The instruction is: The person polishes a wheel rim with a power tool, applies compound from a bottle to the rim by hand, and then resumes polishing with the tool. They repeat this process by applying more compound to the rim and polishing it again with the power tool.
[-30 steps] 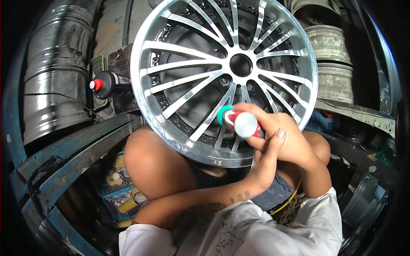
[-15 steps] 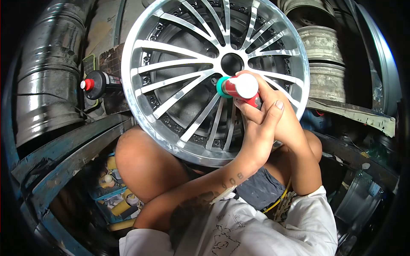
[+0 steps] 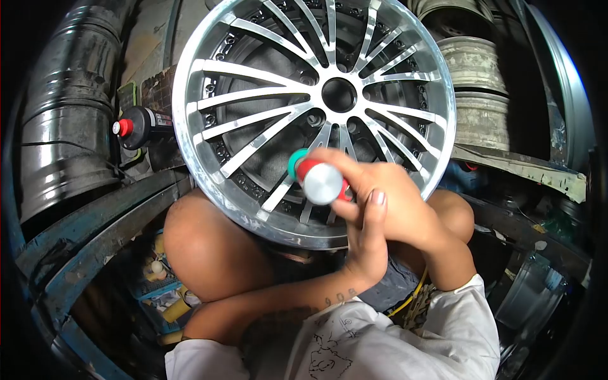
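Observation:
A multi-spoke alloy wheel rim (image 3: 185, 126) with bright metal spokes rests across my lap, tilted toward me. Over its lower spokes is a small red polisher (image 3: 310, 166) with a silver rear end and a teal pad. My right hand (image 3: 399, 196) is closed around the polisher, its fingers reaching over the top. From below, my left hand (image 3: 368, 244) comes up against the tool and my right hand, thumb raised; its other fingers are partly hidden. The pad lies at a lower-left spoke, but whether it touches cannot be seen.
A dark bottle with a red cap (image 3: 142, 126) lies left of the rim. Metal drums (image 3: 69, 133) line the left side, and more wheels (image 3: 478, 120) are stacked at right. A blue basket of yellow rolls (image 3: 155, 290) sits low at left. Metal rails (image 3: 107, 234) run beside my legs.
Both hands have moved down and left with the polisher, from beside the hub hole to the lower spokes. The rim sits slightly farther left in view.

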### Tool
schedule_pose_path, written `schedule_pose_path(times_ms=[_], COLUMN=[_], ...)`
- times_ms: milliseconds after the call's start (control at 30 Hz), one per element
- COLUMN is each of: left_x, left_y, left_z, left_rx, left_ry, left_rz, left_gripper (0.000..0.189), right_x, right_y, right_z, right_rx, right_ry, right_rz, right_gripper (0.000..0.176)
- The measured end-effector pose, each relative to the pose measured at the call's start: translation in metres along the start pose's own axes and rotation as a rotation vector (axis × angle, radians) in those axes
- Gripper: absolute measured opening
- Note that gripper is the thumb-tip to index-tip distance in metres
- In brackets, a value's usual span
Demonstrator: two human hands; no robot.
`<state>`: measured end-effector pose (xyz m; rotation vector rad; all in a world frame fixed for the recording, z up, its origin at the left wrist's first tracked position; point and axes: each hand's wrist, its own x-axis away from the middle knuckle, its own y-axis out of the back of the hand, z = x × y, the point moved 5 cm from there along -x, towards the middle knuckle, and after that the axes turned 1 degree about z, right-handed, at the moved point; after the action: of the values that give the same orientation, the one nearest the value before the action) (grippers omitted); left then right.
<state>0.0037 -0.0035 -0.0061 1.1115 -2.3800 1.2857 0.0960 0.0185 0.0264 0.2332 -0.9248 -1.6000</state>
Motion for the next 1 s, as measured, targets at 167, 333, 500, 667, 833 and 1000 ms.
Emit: schedule_pose_path(times_ms=[167,333,500,667,833,1000], left_x=[-0.048,-0.061,-0.026,0.001,-0.003,0.001], left_y=[-0.024,-0.025,-0.020,-0.005,-0.005,-0.002], left_z=[-0.003,0.014,0.013,0.039,0.029,0.010], left_rx=[0.019,-0.075,-0.034,0.040,0.225,0.257], left_ry=[0.040,0.001,0.308,0.400,0.327,0.091], left_rz=[0.193,0.274,0.296,0.239,0.181,0.000], left_gripper=[0.079,0.092,0.080,0.080,0.084,0.074], right_x=[-0.009,-0.005,0.005,0.014,0.011,-0.002], right_y=[0.022,0.028,0.021,0.009,0.006,-0.002], right_z=[-0.032,-0.043,-0.028,-0.014,-0.009,0.006], right_rx=[-0.120,-0.111,-0.104,0.004,0.028,0.038], right_ry=[-0.125,-0.113,-0.174,-0.119,-0.080,0.061], right_rz=[-0.210,-0.223,-0.020,0.125,0.004,0.080], right_gripper=[0.060,0.059,0.057,0.056,0.061,0.060])
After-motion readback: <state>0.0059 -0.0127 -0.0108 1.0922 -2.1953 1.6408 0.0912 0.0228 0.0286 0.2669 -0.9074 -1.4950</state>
